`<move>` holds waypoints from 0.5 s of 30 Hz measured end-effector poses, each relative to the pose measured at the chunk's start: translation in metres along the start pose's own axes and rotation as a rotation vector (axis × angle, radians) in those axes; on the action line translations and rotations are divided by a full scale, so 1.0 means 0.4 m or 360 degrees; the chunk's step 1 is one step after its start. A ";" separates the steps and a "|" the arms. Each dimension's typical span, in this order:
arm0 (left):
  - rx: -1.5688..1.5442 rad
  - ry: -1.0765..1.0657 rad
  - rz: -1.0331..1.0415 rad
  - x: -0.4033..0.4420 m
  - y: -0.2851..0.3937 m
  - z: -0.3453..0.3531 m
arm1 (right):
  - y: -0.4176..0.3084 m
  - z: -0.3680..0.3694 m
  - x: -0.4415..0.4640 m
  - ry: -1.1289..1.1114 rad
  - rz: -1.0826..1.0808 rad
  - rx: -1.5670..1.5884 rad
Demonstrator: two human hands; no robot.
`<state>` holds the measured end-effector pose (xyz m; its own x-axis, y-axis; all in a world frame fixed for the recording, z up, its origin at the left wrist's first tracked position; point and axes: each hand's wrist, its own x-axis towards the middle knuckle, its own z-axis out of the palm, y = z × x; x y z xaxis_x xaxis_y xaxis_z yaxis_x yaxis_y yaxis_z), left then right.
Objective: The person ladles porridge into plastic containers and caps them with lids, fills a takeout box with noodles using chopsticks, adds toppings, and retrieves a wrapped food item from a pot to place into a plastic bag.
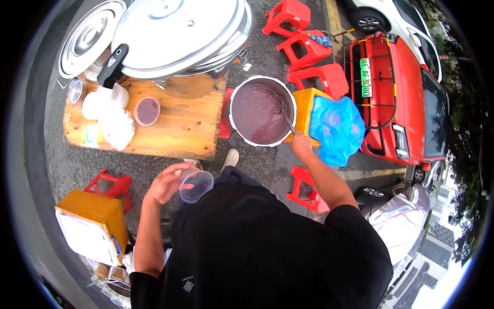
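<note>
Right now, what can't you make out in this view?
Head view: lower end of the dark rod-like utensil in your right hand, sunk in purple-brown liquid.
Head view: exact contents of the blue plastic bag, veiled by its crumpled folds.
Head view: rest of the white car, cut off by the top edge.

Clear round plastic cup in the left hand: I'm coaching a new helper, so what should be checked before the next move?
1. Clear round plastic cup gripped by the left hand: ok.
2. Cup empty: ok, no contents visible.
3. Round silver metal pot uncovered, with purple-brown liquid showing inside: ok.
4. Long dark utensil handle gripped by the right hand: ok.
5. Cup above the pot: not ok; it is apart from it, near the black shirt.
6. Utensil's lower end filled: cannot tell; hidden in the liquid.
</note>
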<state>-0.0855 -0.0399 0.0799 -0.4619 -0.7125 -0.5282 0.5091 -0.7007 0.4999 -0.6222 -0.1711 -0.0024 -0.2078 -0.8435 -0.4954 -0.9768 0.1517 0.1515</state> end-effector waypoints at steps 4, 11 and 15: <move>0.0028 -0.0143 -0.0059 0.022 -0.012 0.024 | -0.012 0.031 -0.017 -0.0116 -0.0184 -0.0173; 0.0390 -0.0196 -0.0050 0.036 -0.014 0.061 | -0.083 0.090 0.018 -0.0553 -0.0298 -0.0007; 0.0362 -0.0160 -0.0056 0.045 -0.031 0.072 | -0.033 0.220 0.013 -0.0558 0.0092 0.1057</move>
<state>-0.1211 -0.0451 0.0837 -0.5523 -0.6798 -0.4826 0.3204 -0.7075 0.6300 -0.6151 -0.1321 -0.0823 -0.1555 -0.6280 -0.7625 -0.7669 0.5632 -0.3075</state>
